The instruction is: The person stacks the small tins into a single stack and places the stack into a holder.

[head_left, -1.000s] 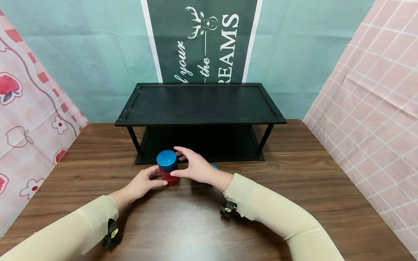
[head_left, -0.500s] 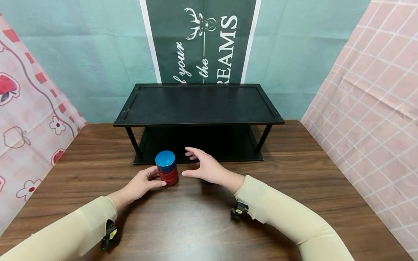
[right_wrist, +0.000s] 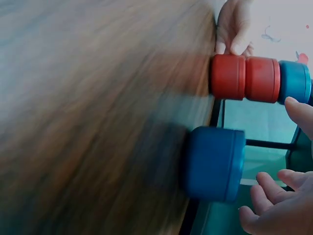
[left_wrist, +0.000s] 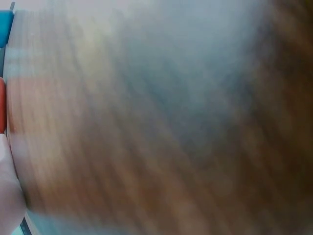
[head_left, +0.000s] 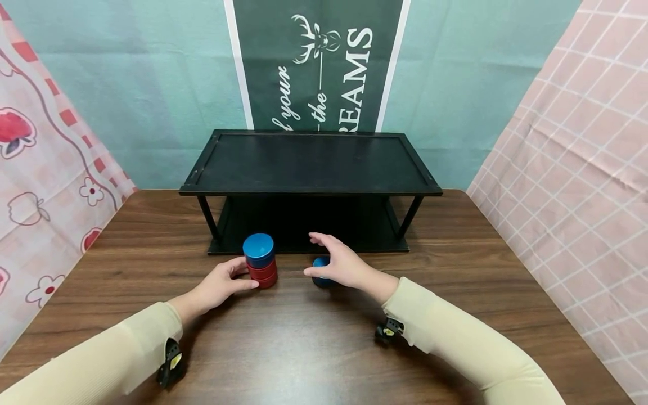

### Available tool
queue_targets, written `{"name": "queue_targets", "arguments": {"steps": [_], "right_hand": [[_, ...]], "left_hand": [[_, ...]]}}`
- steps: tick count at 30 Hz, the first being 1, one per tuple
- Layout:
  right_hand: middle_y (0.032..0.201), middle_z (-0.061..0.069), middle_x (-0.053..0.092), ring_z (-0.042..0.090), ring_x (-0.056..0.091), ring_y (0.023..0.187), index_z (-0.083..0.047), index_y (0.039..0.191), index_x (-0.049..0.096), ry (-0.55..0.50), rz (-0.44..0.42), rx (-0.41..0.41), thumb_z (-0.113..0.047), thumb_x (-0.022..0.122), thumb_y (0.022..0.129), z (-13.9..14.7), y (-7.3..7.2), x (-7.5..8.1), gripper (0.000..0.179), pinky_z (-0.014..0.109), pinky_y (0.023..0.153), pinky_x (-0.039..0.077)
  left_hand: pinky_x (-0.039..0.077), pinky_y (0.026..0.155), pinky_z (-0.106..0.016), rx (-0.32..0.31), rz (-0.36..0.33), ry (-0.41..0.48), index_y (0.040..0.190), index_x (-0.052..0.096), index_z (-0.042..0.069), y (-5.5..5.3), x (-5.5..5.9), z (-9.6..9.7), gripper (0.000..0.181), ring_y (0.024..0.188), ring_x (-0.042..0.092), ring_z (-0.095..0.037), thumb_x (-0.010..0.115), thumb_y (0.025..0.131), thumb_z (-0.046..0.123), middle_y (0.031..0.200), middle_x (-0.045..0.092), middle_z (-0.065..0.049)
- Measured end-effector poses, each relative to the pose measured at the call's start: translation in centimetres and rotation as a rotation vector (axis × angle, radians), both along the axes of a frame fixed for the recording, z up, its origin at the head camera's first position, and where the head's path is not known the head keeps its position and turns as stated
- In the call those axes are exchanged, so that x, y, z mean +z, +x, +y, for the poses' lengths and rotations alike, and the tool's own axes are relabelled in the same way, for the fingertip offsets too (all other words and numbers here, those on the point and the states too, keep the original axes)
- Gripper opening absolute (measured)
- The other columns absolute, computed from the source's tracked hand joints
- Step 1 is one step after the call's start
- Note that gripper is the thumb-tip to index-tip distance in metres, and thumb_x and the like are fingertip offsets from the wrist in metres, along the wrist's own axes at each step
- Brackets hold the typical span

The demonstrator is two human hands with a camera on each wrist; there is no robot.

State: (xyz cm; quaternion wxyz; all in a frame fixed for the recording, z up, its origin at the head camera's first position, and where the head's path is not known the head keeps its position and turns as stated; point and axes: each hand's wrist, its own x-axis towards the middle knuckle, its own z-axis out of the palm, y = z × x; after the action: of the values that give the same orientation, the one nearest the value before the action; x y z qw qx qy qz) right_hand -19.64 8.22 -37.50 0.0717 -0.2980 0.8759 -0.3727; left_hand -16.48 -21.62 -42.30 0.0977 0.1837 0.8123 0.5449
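Observation:
A stack of round tins stands upright on the table: two red tins (head_left: 261,274) below and one blue tin (head_left: 259,251) on top. My left hand (head_left: 215,288) holds the lowest red tin (right_wrist: 228,77) from the left, thumb in front and fingers behind. To the right of the stack, a second blue tin (right_wrist: 213,164) stands on the table, partly hidden by my right hand (head_left: 346,265) in the head view. That hand is spread around the tin's upper right side, thumb apart from the fingers, with a gap visible in the right wrist view. The left wrist view is mostly blurred wood.
A black two-level rack (head_left: 311,163) stands just behind the tins, its lower shelf (head_left: 314,225) close to them. Brown wooden table (head_left: 283,349) extends in front and to both sides. Patterned cloths hang at the back, left and right.
My right hand has moved away from the stack to the right, over to the second blue tin. The left hand and the stack stay where they were.

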Motion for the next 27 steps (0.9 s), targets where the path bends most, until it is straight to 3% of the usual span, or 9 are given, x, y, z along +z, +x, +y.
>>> {"name": "queue_targets", "arguments": {"steps": [9, 18, 27], "right_hand": [[0.142, 0.018, 0.037, 0.032, 0.04, 0.126, 0.002, 0.142, 0.029, 0.051, -0.113, 0.03, -0.028, 0.074, 0.08, 2.0, 0.1, -0.9, 0.082, 0.046, 0.099, 0.038], [0.14, 0.022, 0.038, 0.033, 0.042, 0.123, 0.003, 0.143, 0.027, 0.085, -0.173, 0.047, -0.025, 0.073, 0.081, 2.8, 0.0, -1.6, 0.082, 0.047, 0.1, 0.037], [0.128, 0.02, 0.05, 0.026, 0.053, 0.107, 0.002, 0.138, 0.037, 0.099, -0.151, 0.059, -0.019, 0.071, 0.083, 3.0, 0.0, -1.7, 0.068, 0.043, 0.091, 0.044]], "left_hand": [[0.033, 0.1, -0.053, 0.004, -0.002, -0.003, 0.131, 0.048, -0.003, -0.1, -0.2, -0.1, 0.053, 0.118, 0.049, -0.034, 0.068, 0.085, 0.015, 0.126, 0.055, -0.018], [0.032, 0.101, -0.053, 0.006, -0.015, 0.009, 0.13, 0.049, -0.001, 0.0, -0.1, 0.0, 0.052, 0.119, 0.047, -0.034, 0.068, 0.086, 0.016, 0.126, 0.055, -0.016], [0.032, 0.101, -0.053, 0.009, -0.024, 0.005, 0.131, 0.047, -0.002, 0.1, 0.0, 0.0, 0.053, 0.119, 0.047, -0.034, 0.068, 0.086, 0.016, 0.127, 0.054, -0.017]]}}
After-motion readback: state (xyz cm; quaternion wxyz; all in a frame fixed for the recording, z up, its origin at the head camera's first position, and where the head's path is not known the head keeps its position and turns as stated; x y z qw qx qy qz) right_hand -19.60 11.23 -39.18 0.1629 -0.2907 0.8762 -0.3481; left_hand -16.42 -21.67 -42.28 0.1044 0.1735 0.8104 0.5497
